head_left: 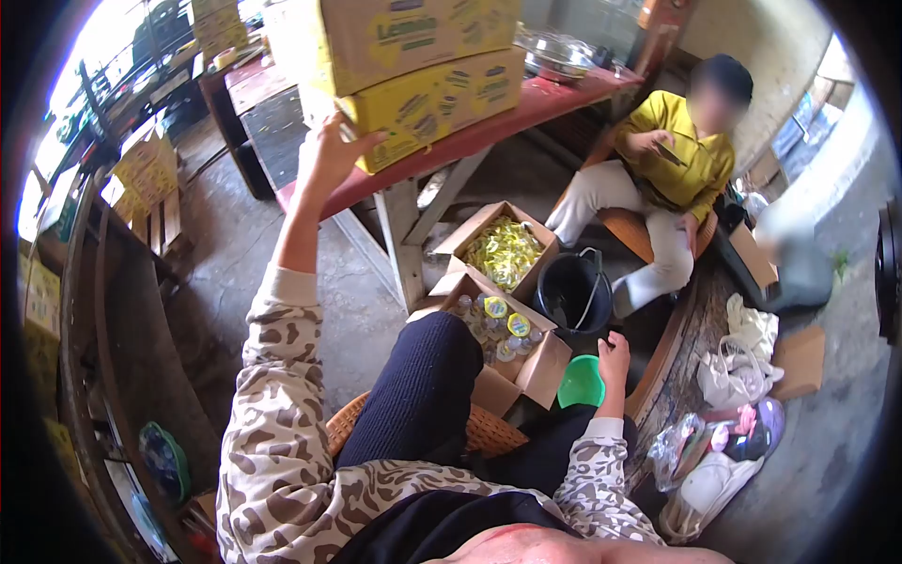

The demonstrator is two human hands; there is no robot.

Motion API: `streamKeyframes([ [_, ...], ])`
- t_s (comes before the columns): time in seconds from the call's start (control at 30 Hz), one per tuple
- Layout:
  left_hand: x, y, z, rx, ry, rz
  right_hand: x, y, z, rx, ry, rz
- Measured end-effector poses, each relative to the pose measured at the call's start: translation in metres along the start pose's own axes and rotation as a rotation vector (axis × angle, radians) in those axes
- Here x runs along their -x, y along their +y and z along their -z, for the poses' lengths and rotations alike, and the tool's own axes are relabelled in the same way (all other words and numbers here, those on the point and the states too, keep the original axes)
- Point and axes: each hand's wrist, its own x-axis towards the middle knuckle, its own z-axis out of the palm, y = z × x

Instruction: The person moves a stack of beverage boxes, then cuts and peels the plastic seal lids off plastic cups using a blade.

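Observation:
My left hand (336, 155) is raised to the lower yellow carton (432, 108) on the red-edged table. Its thumb is spread across the carton's front corner, and its fingers lie against the side, partly hidden by glare. A second carton (423, 38) printed with lemon labels is stacked on top. Low on the right, my right hand (614, 359) hangs above and beside a green bowl (582, 382) with its fingers curled. Anything inside those fingers is too small to make out. An open box of clear cups (503, 329) with yellow lids stands by my knee.
Beyond the cups is an open box of yellow wrappers (505, 252), beside a black bucket (573, 291). A seated person in a yellow shirt (691, 141) faces me. The table (470, 141) spans the front; bags (733, 376) lie at right beyond a wooden beam (667, 376).

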Motion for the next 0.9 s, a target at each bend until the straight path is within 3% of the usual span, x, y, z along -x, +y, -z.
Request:
streamKeyframes([
  [0.37,-0.034,-0.098,-0.027,-0.076,-0.006,-0.034,0.003,-0.029,0.012,-0.206,0.109,0.078],
  [0.4,-0.048,-0.129,-0.017,-0.522,-0.156,-0.282,0.005,-0.032,0.012,-0.270,0.119,0.063],
  [0.5,-0.089,-0.194,-0.002,-1.058,-0.217,-0.677,0.012,-0.037,0.003,-0.284,0.126,0.011],
  [0.6,-0.109,-0.212,0.008,-0.999,-0.199,-0.636,0.028,-0.067,-0.007,-0.319,-0.054,-0.060],
  [0.63,-0.118,-0.232,0.003,-0.672,-0.214,-0.527,0.035,-0.073,-0.017,-0.152,-0.060,0.063],
  [0.7,-0.080,-0.145,-0.006,0.125,-0.194,-0.086,0.053,-0.096,-0.028,-0.104,-0.133,0.191],
  [0.83,-0.066,-0.117,-0.008,0.018,-0.128,-0.037,0.090,-0.139,-0.039,-0.182,-0.513,0.226],
  [0.9,-0.067,-0.122,-0.006,-0.012,-0.113,0.017,0.109,-0.137,-0.061,-0.171,-0.433,0.406],
])
